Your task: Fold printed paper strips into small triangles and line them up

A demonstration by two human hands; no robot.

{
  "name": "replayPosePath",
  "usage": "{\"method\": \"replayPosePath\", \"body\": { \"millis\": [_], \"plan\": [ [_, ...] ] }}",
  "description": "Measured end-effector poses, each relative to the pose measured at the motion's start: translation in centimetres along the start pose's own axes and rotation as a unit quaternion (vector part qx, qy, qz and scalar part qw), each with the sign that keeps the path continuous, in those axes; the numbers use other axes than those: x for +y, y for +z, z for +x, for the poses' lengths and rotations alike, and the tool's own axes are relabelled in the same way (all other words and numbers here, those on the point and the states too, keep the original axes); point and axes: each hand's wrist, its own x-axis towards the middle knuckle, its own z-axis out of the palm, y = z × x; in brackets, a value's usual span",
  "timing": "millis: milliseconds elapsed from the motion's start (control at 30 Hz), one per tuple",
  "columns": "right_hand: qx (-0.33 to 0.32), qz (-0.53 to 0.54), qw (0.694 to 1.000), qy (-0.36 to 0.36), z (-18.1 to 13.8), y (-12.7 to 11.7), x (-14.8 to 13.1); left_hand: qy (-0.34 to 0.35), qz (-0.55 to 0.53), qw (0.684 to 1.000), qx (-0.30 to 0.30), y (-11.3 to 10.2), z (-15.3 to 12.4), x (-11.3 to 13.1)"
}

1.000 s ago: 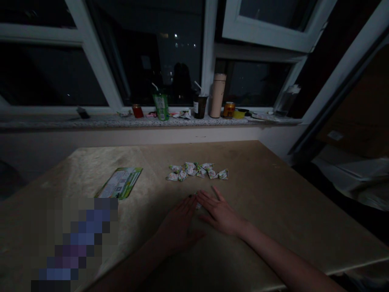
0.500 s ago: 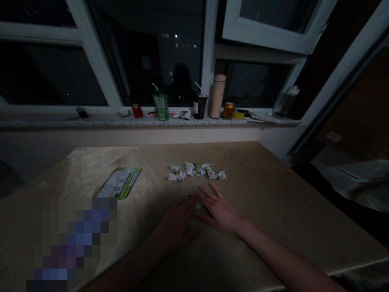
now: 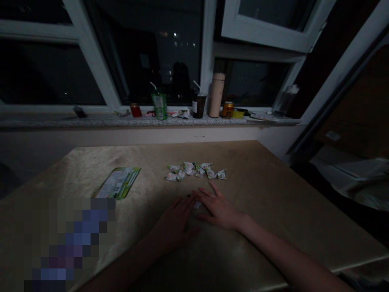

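Matte tan tabletop [image 3: 273, 194] | left hand [image 3: 174, 221], right hand [image 3: 219, 207] flat, fingers [image 3: 209, 193] spread, touching small crinkled wrapper [image 3: 197, 205] | crumpled wrapper pile [image 3: 194, 171] beyond

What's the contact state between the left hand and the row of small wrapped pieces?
Apart. The head view shows bare table between the left hand and the row of wrapped pieces beyond its fingertips.

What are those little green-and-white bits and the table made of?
The little bits look like thin printed paper or wrapper film: they hold sharp creased corners. The table is probably bare fibreboard or plywood: plain tan, flat, with a dull sheen.
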Motion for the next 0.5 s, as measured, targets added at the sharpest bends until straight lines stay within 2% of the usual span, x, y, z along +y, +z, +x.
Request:
{"method": "replayPosePath", "body": {
  "millis": [200,500],
  "plan": [
    [0.043,-0.027,0.999,0.007,0.7,0.2,-0.2,-0.009,0.011,1.0,0.017,0.8,0.0,0.3],
    [0.039,-0.028,0.999,-0.01,-0.7,-0.6,0.5,-0.013,0.023,0.999,0.023,1.3,0.0,0.2]
  ]
}}
